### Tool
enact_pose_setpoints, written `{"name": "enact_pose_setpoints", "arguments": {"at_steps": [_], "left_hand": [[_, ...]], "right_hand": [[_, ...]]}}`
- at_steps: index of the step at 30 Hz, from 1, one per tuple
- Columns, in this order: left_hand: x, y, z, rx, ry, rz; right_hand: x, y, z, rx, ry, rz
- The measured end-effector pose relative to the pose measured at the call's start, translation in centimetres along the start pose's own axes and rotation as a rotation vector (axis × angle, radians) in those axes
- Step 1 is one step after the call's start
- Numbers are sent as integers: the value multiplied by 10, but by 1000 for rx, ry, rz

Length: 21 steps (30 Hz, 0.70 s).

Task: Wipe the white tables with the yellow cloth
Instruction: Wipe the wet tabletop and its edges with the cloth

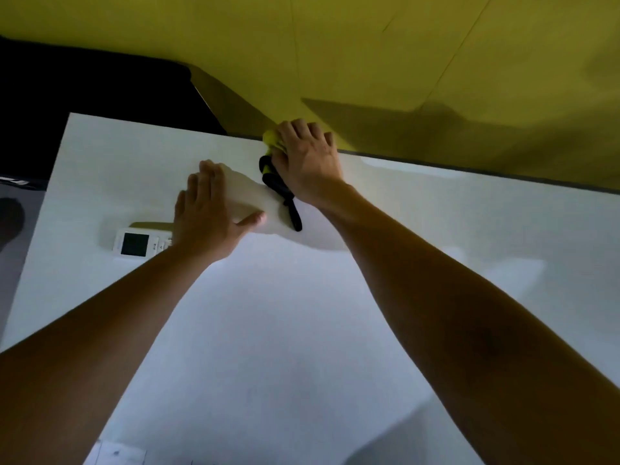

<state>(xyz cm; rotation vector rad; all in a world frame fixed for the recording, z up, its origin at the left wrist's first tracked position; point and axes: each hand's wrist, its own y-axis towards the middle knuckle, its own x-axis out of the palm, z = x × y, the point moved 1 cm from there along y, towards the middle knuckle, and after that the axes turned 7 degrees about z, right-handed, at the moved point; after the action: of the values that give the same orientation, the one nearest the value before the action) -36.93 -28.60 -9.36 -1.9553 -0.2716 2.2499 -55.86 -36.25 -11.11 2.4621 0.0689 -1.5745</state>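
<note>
Right grip: the right hand (308,159) lies palm-down over the cloth (273,139), fingers bent over the bunched fabric and bearing down on it; whether the thumb pinches underneath is hidden, so I cannot tell how firmly it is clamped.
Cloth: yellow, with a black part (280,189) trailing back along the wrist; it sits under the right hand at the far edge of the table (302,330), just beside the yellow wall (369,62).
Left hand: the left hand (208,209) rests flat on the table, fingers straight and together, thumb out to the side; it holds nothing and seems to brace the reach.
Remote: a white remote (136,245) lies on the table, touching or just beside the left wrist; which, I cannot tell.
Step in hand: likely wiping the far strip of the table along the wall.
Doing it well: keep the palm flat so the whole wad presses evenly; spread the cloth wider if possible, since a tight bunch covers little; sweep along the wall edge in overlapping passes, then work back toward the body.
Watch for: the black tail dragging loose; tuck it under the palm; lift the remote aside before wiping beneath it, rather than shoving it with the forearm.
Progress: cannot be judged from the surface; no clear wet track shows.
</note>
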Motion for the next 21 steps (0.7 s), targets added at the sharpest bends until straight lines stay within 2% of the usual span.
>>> {"name": "enact_pose_setpoints", "arguments": {"at_steps": [5,11,15,21], "left_hand": [[18,-31,26,78,52,174],[42,-38,139,453,31,214],[62,-41,177,433,-33,262],[70,-43,180,404,-66,340]], "right_hand": [[-36,-40,71,51,-12,68],[-100,-107,189,234,-85,136],[-117,-124,223,299,-107,152],[-104,-115,200,366,-133,191]]}}
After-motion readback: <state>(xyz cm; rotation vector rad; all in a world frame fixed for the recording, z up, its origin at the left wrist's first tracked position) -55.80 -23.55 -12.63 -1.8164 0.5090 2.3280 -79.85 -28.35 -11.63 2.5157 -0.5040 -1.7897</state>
